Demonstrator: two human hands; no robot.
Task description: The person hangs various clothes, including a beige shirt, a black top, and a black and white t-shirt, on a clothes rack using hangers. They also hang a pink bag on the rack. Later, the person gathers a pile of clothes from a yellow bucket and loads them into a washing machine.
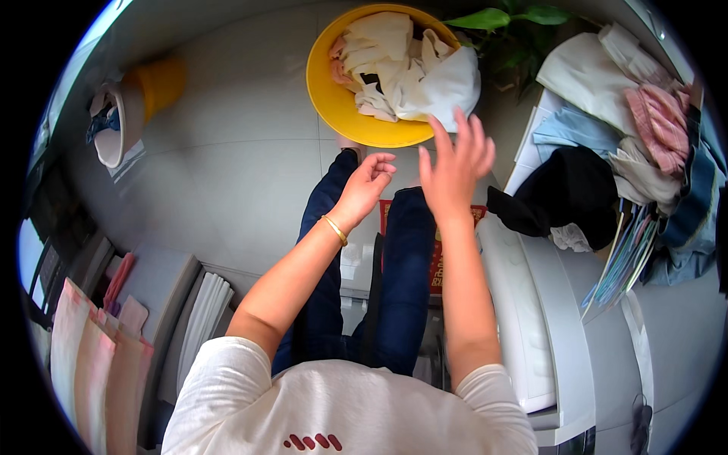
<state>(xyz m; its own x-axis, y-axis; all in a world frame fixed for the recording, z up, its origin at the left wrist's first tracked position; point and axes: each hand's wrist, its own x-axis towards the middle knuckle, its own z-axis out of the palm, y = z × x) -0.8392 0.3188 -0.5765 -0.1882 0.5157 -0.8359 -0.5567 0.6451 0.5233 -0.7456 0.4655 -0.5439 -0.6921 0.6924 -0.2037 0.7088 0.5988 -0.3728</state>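
Observation:
A yellow round basin [327, 108] stands on the floor in front of me, heaped with white and cream cloths [387, 51] and a bit of peach fabric. A white cloth [449, 85] hangs over its right rim. My right hand [455, 162] is just below that cloth, fingers spread, with nothing seen in its grasp; whether a fingertip touches the cloth I cannot tell. My left hand [369, 185], a gold bangle on its wrist, hovers below the basin over my leg, its fingers loosely curled and holding nothing.
On the right lie a black garment [574, 187], a pink cloth [660, 125], light blue clothing [574, 131] and a bunch of thin hangers [625, 250]. A green plant [483, 20] leans beside the basin. At far left are a white basket [120, 131] with clothes and a yellow container [153, 85].

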